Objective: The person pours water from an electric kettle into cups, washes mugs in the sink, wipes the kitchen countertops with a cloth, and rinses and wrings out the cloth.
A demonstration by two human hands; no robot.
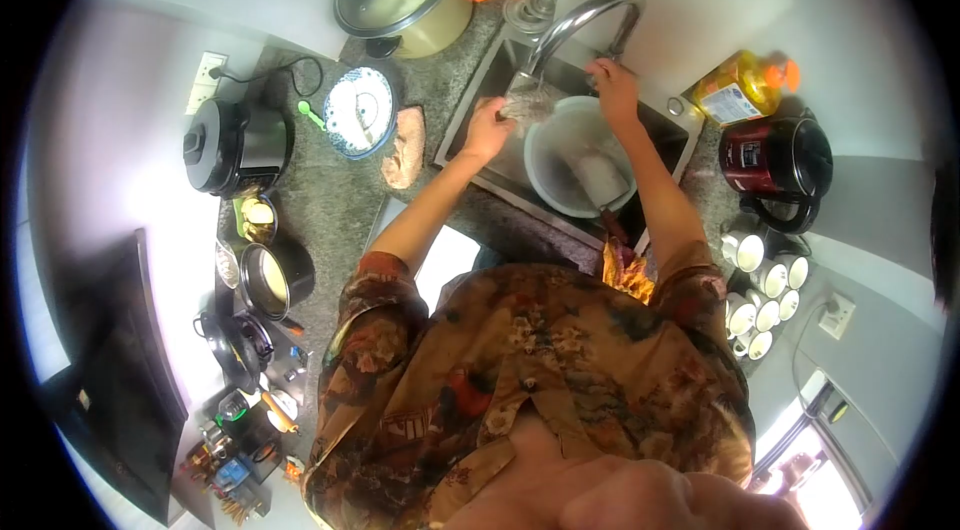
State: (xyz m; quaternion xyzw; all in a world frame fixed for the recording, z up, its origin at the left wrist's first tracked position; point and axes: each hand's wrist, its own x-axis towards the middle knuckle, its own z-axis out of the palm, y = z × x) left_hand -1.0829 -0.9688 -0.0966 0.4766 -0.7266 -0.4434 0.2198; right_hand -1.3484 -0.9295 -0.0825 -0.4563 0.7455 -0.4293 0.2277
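My left hand (487, 130) is closed at the left side of the sink, its fingers on a greyish, see-through, crumpled-looking thing (530, 102) right under the spout; I cannot make out its kind. My right hand (613, 90) is raised to the base of the chrome faucet (585, 10), fingers closed where its lever would be, though the lever itself is hidden. Between both arms, a white basin (540, 155) sits in the steel sink (510, 178). A cleaver (598, 177) lies in the basin, its dark handle over the near rim.
Left of the sink are a brownish cloth (405, 150), a blue-patterned plate (345, 115) and a large lidded pot (440, 15). A yellow bottle (728, 95), a red kettle (750, 155) and several white cups (742, 250) stand on the right. A rice cooker (245, 150) is further left.
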